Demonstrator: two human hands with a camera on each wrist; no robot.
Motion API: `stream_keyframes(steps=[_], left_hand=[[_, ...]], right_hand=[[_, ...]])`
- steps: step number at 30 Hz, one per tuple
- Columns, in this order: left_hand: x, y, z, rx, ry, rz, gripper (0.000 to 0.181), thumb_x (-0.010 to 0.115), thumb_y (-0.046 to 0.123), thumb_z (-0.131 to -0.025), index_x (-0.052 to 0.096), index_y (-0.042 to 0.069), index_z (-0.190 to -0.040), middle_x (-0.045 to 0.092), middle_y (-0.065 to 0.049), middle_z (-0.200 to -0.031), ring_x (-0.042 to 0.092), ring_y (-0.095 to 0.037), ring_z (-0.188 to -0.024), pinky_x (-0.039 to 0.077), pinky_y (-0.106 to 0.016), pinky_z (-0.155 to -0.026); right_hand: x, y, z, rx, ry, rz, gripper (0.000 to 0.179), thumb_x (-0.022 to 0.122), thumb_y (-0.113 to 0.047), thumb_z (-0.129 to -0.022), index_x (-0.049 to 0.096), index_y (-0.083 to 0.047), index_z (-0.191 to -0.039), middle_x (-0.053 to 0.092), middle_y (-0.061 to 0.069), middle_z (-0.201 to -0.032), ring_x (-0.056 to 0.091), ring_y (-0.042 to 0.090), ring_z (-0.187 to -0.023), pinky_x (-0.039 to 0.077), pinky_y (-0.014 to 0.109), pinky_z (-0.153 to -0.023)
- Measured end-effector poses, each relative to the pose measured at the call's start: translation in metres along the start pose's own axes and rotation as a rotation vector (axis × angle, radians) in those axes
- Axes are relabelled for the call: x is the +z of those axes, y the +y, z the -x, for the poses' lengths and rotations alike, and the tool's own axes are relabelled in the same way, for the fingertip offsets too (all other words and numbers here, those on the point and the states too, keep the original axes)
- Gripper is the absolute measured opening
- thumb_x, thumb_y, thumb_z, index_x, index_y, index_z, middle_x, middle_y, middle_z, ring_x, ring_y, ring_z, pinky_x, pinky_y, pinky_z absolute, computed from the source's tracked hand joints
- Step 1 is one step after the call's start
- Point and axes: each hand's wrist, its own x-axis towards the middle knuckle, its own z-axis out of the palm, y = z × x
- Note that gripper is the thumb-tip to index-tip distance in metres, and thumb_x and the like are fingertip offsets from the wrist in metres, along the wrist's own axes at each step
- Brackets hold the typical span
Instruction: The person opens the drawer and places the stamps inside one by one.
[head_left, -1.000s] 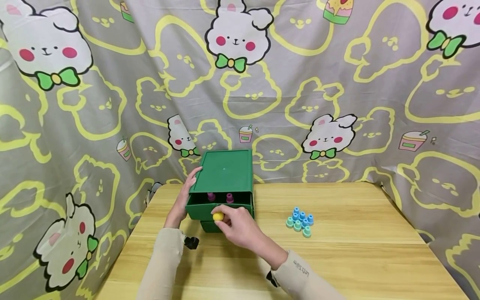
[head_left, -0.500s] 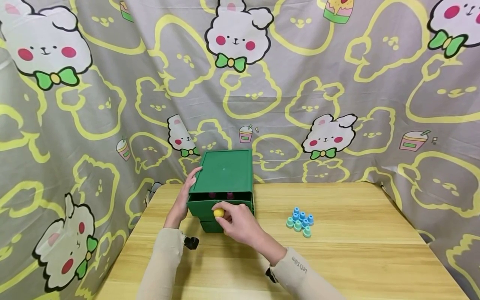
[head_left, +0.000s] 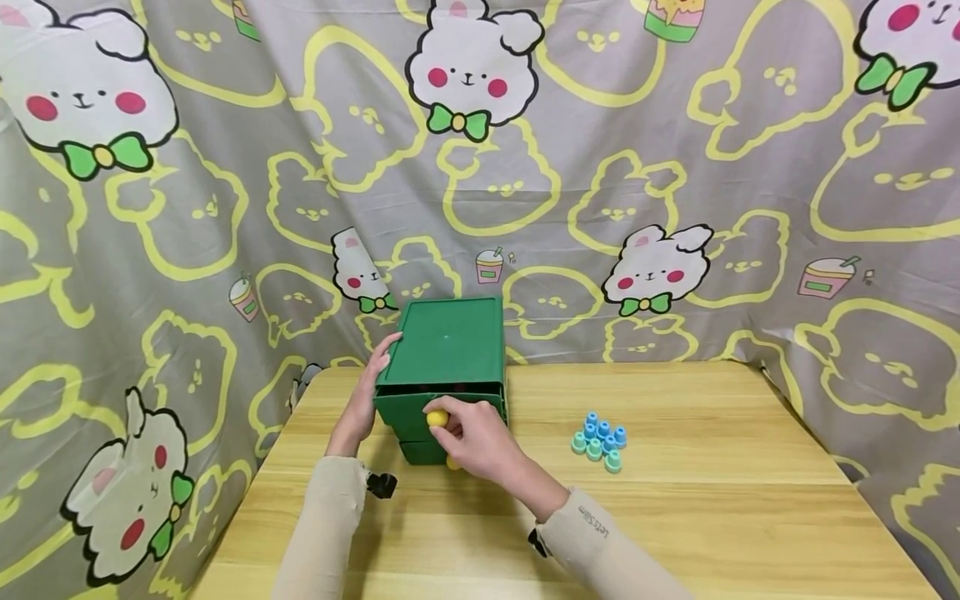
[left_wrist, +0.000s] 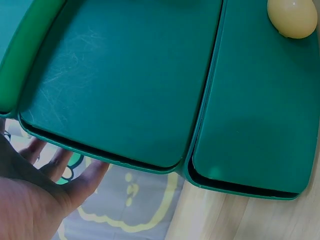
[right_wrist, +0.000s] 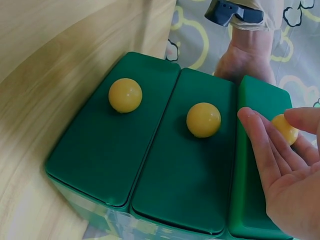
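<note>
A green drawer cabinet (head_left: 450, 337) stands at the back of the table. Its top drawer (head_left: 401, 410) juts out slightly, leaving a narrow dark gap under the cabinet's top. My right hand (head_left: 480, 437) pinches that drawer's round yellow knob (right_wrist: 284, 129) between thumb and fingers. Along the cabinet's left side rests my left hand (head_left: 362, 400), its fingers extended in the left wrist view. Two lower drawers, flush with the body, carry a middle yellow knob (right_wrist: 203, 120) and a bottom yellow knob (right_wrist: 125, 95). What lies inside the top drawer is hidden now.
To the right of the cabinet, several small blue cups (head_left: 603, 431) and green cups (head_left: 594, 449) sit grouped on the wooden table (head_left: 712, 517). A patterned grey curtain (head_left: 540, 208) hangs behind the table and at both sides.
The top drawer has slid inward, pushed by my right hand on its knob, and the purple pieces inside have gone out of sight. My left hand stays at the cabinet's side.
</note>
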Motion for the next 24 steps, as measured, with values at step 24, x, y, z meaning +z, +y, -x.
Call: stream_keyframes(steps=[24], left_hand=[[-0.002,0.0,0.0,-0.015,0.005,-0.014,0.053,0.027,0.046,-0.11,0.029,0.036,-0.162,0.012,-0.001,-0.172,0.019,-0.035,-0.154,0.019,-0.067,-0.119]], right_hand=[[0.002,0.011,-0.011,0.018,0.02,-0.01,0.021,0.068,-0.019,-0.101,0.072,-0.014,-0.121,0.074,-0.001,-0.086,0.066,0.0,-0.074,0.055,0.019,-0.071]])
